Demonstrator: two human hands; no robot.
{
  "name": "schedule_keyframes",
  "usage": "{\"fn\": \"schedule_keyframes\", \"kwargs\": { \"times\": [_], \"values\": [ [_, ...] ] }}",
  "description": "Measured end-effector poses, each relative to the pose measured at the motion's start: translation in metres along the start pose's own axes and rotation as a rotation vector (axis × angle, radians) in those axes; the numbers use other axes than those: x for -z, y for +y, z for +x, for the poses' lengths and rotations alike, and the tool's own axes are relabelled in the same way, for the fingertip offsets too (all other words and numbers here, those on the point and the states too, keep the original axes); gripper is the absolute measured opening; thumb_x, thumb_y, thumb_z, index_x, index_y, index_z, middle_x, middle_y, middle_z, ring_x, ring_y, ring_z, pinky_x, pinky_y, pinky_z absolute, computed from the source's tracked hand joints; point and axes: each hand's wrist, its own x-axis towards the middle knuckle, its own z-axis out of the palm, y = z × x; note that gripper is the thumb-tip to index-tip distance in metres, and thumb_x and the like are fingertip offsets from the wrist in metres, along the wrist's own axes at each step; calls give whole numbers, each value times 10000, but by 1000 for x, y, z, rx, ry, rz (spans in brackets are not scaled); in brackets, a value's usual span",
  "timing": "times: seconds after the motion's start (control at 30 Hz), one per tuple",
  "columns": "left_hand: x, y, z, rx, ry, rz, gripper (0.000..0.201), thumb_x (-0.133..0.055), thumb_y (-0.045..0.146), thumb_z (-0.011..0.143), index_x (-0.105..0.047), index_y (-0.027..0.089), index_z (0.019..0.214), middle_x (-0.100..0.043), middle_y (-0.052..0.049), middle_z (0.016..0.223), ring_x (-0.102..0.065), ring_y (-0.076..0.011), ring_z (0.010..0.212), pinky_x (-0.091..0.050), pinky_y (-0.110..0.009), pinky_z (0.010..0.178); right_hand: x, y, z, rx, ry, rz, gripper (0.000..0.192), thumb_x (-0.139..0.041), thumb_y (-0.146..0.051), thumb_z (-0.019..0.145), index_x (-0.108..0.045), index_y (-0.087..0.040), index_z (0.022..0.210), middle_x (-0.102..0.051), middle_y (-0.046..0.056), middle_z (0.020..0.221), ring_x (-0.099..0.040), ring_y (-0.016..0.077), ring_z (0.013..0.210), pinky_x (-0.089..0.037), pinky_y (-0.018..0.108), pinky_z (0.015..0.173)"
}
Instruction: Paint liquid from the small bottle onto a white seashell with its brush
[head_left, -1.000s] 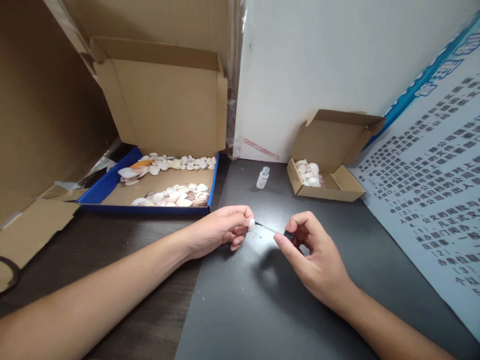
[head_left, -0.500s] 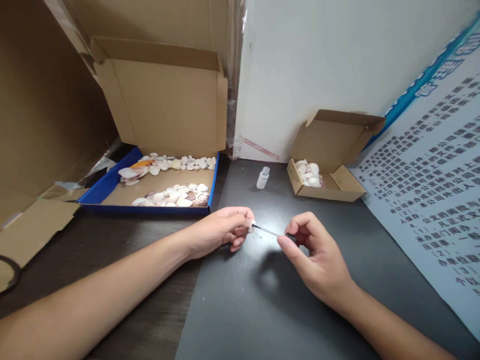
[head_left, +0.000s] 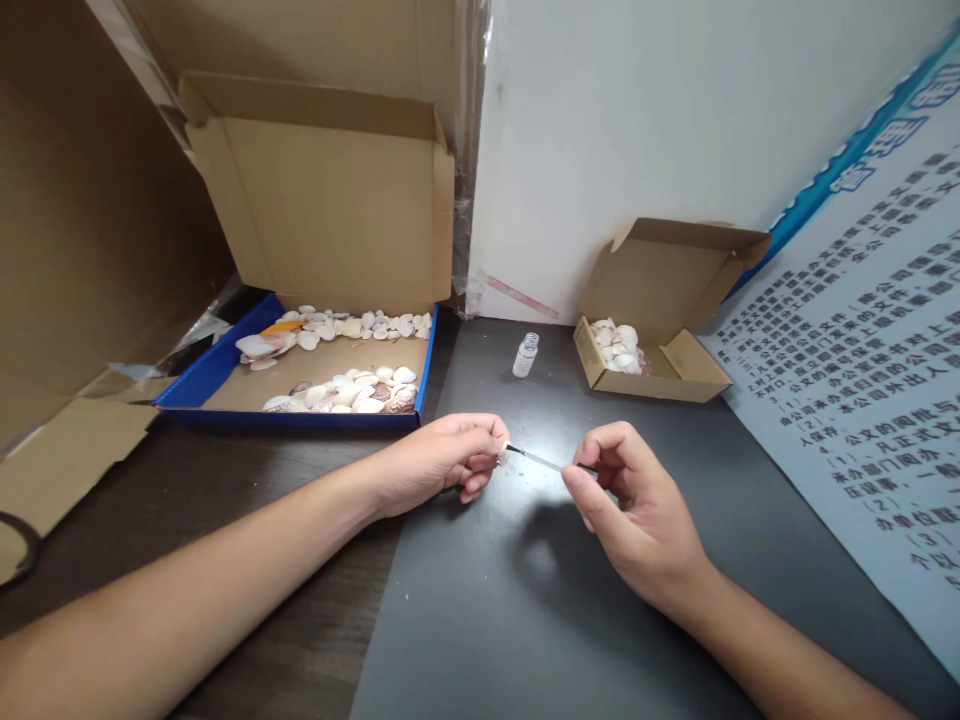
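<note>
Work surface: one dark grey mat, with one wood-grain tabletop at its left. Behind, one white panel; at right, one printed sheet with a blue heading band.

Hands: two. Left hand closed to a pinch, thumb against index finger, other fingers loosely curled; it has hold of one small white shell, mostly covered by the fingertips, above the mat near its left edge. Right hand half curled, thumb and index finger closed on one thin brush; its held end is largely hidden. Dark brush tip lies at the shell's right edge; actual contact cannot be confirmed.

Containers: two boxes, both lids raised. Blue-sided box, left, holds two groups of shells: back row and front heap. Overlap prevents an exact count; one orange piece noted at the back left. Small brown box, right, holds one pile of mostly white shells, individual count unclear.

Bottles: one, small bottle, upright on the mat, between the boxes.
</note>
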Motion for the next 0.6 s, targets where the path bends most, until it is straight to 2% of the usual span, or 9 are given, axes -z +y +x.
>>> {"fn": "schedule_keyframes", "kwargs": {
  "times": [0.13, 0.27, 0.43, 0.6],
  "values": [
    [0, 0, 0, 7, -5, 20, 168, -611, 282, 833, -502, 179, 756, -406, 68, 598, -402, -73, 510, -325, -220, 529, 1, 1, -1, -7, 6, -44, 184, -599, -262, 911, -427, -252, 846, -414, -86, 631, -412, 98, 508, -363, 216, 479],
    [-1, 2, -1, 13, 11, 28, 174, -609, 285, 823, -491, 184, 747, -411, 65, 587, -404, -77, 508, -325, -223, 528, 0, 0, -2, 30, 12, 38, 143, -545, -270, 944, -426, -255, 866, -431, -82, 645, -430, 95, 491, -363, 213, 459],
    [-2, 2, -1, 13, 8, 35, 181, -613, 298, 830, -496, 183, 753, -410, 63, 595, -403, -78, 513, -324, -224, 532, 0, -2, 0, -5, 53, -39, 188, -596, -259, 908, -425, -250, 831, -408, -84, 628, -405, 95, 499, -359, 213, 464],
    [-1, 1, -1, 9, 3, 28, 160, -594, 278, 840, -498, 182, 757, -407, 60, 604, -397, -79, 519, -324, -224, 535, 1, -2, 1, -12, 7, -26, 186, -593, -268, 907, -427, -248, 825, -416, -82, 628, -407, 94, 493, -356, 216, 459]
  ]
}}
